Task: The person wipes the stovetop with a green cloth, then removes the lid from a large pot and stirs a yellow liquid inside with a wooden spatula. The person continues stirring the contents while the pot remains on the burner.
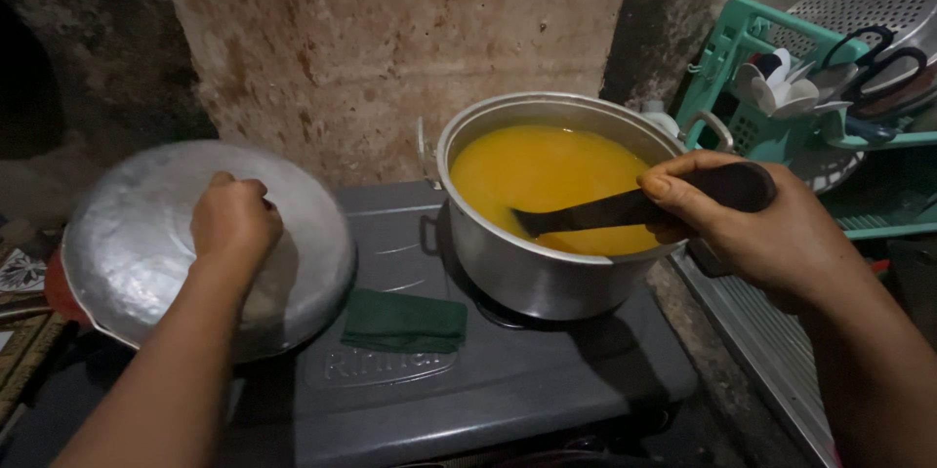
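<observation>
Fingers, right: your right hand (771, 234) has its fingers (683, 187) curled tight around the dark handle of a long dark ladle (625, 209); the thumb side faces the pot.
Fingers, left: your left hand (234, 219) is bunched into a fist at the centre of a round, dull silver metal lid (127, 234); the knob itself is hidden under the knuckles, so you cannot tell exactly how the fingertips sit.
Ladle: its far end dips into smooth yellow-orange liquid (547, 170), just ahead of your right fingers, with the shaft crossing the near rim.
Pot: a round silver metal stockpot (527, 273) stands just left of your right fingers, filled close to the brim.
Lid: held tilted, well left of the pot and clear of its rim.
Edges: the pot's rim lies directly under the ladle shaft; the lid's right edge hangs near a folded dark green cloth (405, 322).
Open room: a bare strip lies between your two fists, over the cloth.
Surface: a dark grey metal stove top (547, 380) carries the pot and cloth.
Room: a stained, rough plaster wall (390, 39) rises beyond your fingers; a turquoise plastic dish rack (732, 48) with scissors and spoons stands beyond your right fingers.
</observation>
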